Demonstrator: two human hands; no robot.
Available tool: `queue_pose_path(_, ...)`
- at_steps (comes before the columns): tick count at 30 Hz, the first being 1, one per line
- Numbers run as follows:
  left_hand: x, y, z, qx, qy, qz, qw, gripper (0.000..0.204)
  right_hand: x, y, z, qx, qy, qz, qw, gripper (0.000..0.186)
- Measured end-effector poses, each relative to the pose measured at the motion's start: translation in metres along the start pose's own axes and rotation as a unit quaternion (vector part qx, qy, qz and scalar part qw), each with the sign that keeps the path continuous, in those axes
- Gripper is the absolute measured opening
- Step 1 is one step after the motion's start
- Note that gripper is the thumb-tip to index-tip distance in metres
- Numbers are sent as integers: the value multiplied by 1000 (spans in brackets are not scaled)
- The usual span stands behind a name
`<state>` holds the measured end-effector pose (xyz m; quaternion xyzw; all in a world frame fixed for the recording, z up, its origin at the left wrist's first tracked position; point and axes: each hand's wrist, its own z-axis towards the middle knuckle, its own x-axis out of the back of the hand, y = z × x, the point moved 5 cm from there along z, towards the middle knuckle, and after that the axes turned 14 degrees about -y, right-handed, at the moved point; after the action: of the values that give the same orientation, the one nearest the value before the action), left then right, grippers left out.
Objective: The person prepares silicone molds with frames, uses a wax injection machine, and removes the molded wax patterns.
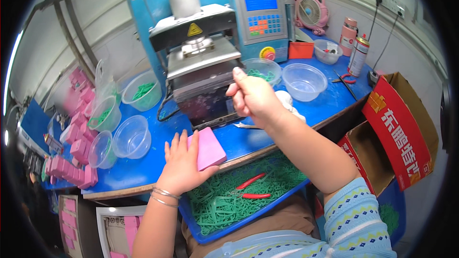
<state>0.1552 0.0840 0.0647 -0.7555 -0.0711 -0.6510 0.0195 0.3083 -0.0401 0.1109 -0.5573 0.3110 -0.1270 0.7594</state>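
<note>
Seen from the head camera looking down, a person sits at a blue table (pixel 330 100) whose near edge runs slantwise from lower left to upper right. The left hand (pixel 180 162) lies flat, fingers spread wide and gripping nothing, resting on the left part of a pink block (pixel 210 147) that sits at the table's near edge. The right hand (pixel 252 96) is raised just in front of a grey press machine (pixel 203 74); its fingers are curled inward with the thumb up, but whether they pinch anything cannot be told. Below the table edge, on the person's lap, a blue tray (pixel 210 236) holds a heap of green plastic pieces, with red-handled pliers (pixel 251 187) lying on top. Clear plastic bowls (pixel 131 136) crowd the table's left side, some with green pieces inside, and stacks of pink blocks line the far left edge. Right of the machine stand another bowl of green pieces (pixel 262 69) and an empty clear bowl (pixel 304 81), with open blue surface around them. A pink fan (pixel 311 12), a pink flask and a spray can stand near the back wall. A red cardboard box (pixel 399 129) stands open off the table's right end.
</note>
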Motion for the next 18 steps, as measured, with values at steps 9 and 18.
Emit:
queue_pose_path(9,2,6,3,16,0,-13,1000,92,7,0,3,16,-13,2,1000,49)
queue_pose_path(18,3,4,-5,-33,75,-42,996,85,-1,7,27,-106,-46,130,985,39)
